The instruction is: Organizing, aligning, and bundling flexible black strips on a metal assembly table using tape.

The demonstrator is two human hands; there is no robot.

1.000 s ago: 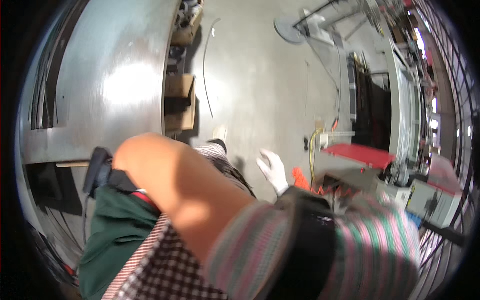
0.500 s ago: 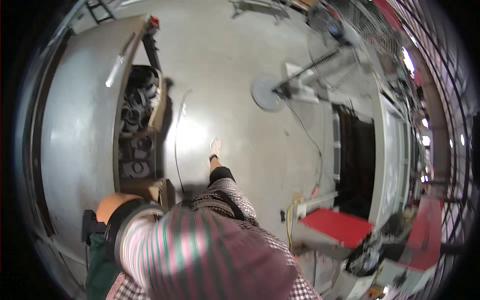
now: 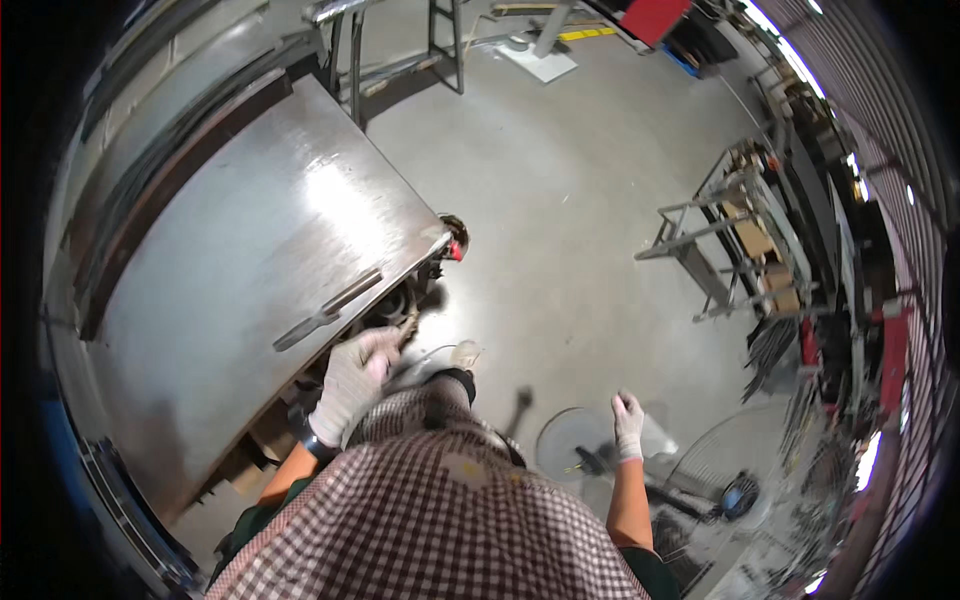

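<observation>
My left hand (image 3: pixel 350 388), in a pale knit glove with a dark band at the wrist, hangs beside the near edge of a metal-topped table (image 3: pixel 230 260). Its fingers are curled in and nothing shows in them. Out to the right, my right hand (image 3: pixel 628 425) wears a similar glove. Its fingers are closed, with no object visible, above the floor near a standing fan. On the tabletop near the edge lies a long flat metal tool (image 3: pixel 328 311) with a narrower handle-like end. A checkered apron (image 3: pixel 440 510) covers my front.
The standing fan (image 3: pixel 738 495), with its round base (image 3: pixel 575 443), stands at lower right. A metal rack (image 3: pixel 735 235) holding cardboard pieces is farther right. A ladder-like metal frame (image 3: pixel 448 50) stands beyond the table, and dark round parts sit under its edge.
The table and fan have shifted down in view as I moved ahead. My left hand, raised close to the camera before, is lowered beside the table. My right hand has come into view.
</observation>
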